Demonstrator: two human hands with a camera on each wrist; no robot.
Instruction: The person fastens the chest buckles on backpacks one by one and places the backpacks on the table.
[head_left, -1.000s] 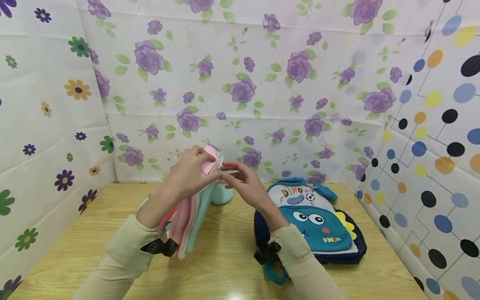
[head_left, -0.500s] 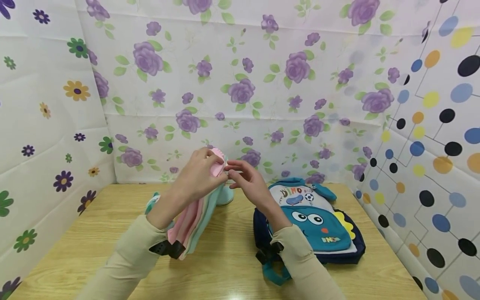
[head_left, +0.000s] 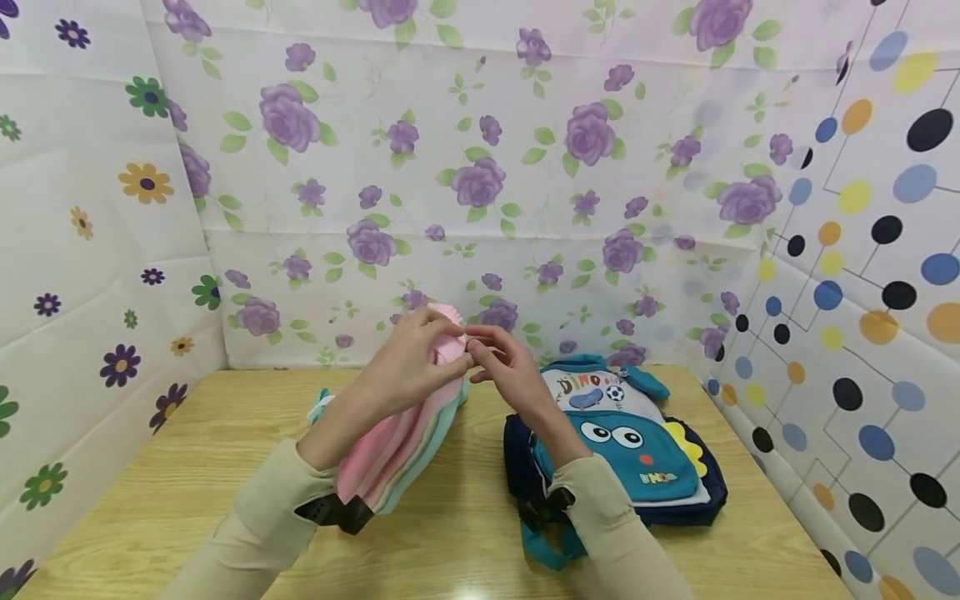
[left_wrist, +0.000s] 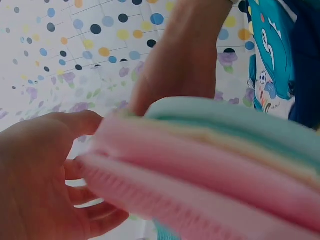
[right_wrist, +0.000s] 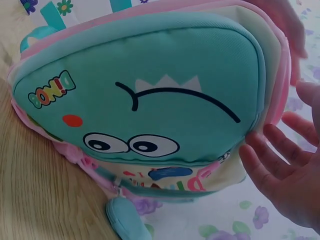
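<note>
A pink and mint backpack [head_left: 405,442] stands tilted on its edge on the table, left of centre. Its mint front pocket [right_wrist: 190,60] with a dinosaur face fills the right wrist view. My left hand [head_left: 408,354] grips the pink upper end of the bag, thumb and fingers around its edge, as the left wrist view [left_wrist: 50,175] also shows. My right hand [head_left: 513,371] is at the bag's front side with fingers slightly bent; in the right wrist view its fingertips [right_wrist: 252,145] are beside the pocket's zipper, and whether they pinch the pull cannot be told.
A teal and navy dinosaur backpack [head_left: 630,450] lies on the wooden table [head_left: 450,542] at the right, its strap near my right forearm. A small mint pouch [right_wrist: 125,217] hangs from the pink bag. Patterned cloths surround the table on three sides.
The pink bag's top and both hands have shifted slightly right and down. The mint pouch behind the bag has become hidden in the head view.
</note>
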